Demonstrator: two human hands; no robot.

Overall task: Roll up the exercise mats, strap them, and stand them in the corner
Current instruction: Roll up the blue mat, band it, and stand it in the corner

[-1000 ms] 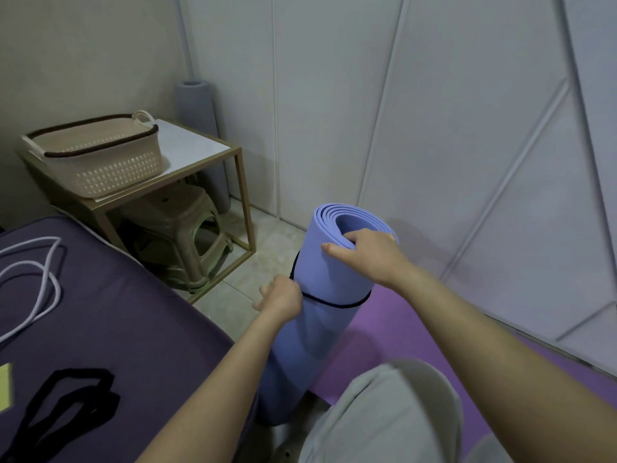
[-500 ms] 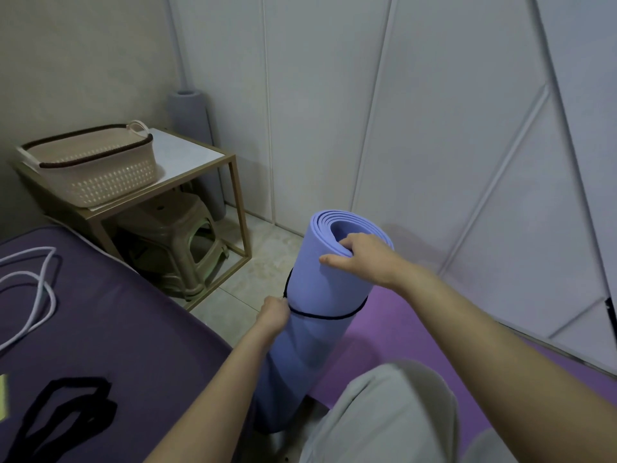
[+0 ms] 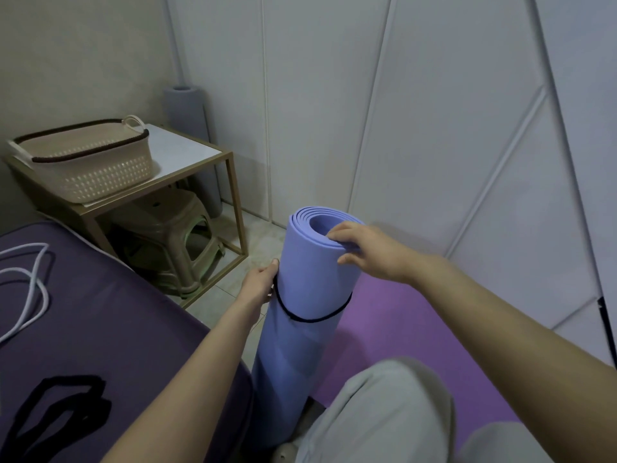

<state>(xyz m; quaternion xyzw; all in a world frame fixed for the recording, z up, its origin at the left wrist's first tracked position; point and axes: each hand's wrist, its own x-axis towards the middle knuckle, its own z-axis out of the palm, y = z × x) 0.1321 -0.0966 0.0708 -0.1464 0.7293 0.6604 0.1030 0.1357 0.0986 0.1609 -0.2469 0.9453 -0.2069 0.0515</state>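
**Strapped blue mat held upright beside the bed**

The rolled blue mat [image 3: 307, 279] is held upright on the floor at centre, between the bed [image 3: 83, 329] on the left and a purple mat [image 3: 417, 329] spread flat on the right. A black strap [image 3: 314, 319] is looped round its upper part. The strap is gripped at the roll's left side by the left hand [image 3: 258, 289], fingers curled. The top rim is pinched by the right hand [image 3: 370, 250], fingers over the edge, thumb outside. A grey rolled mat [image 3: 187, 115] is stood in the far corner, behind the worktop [image 3: 187, 152].
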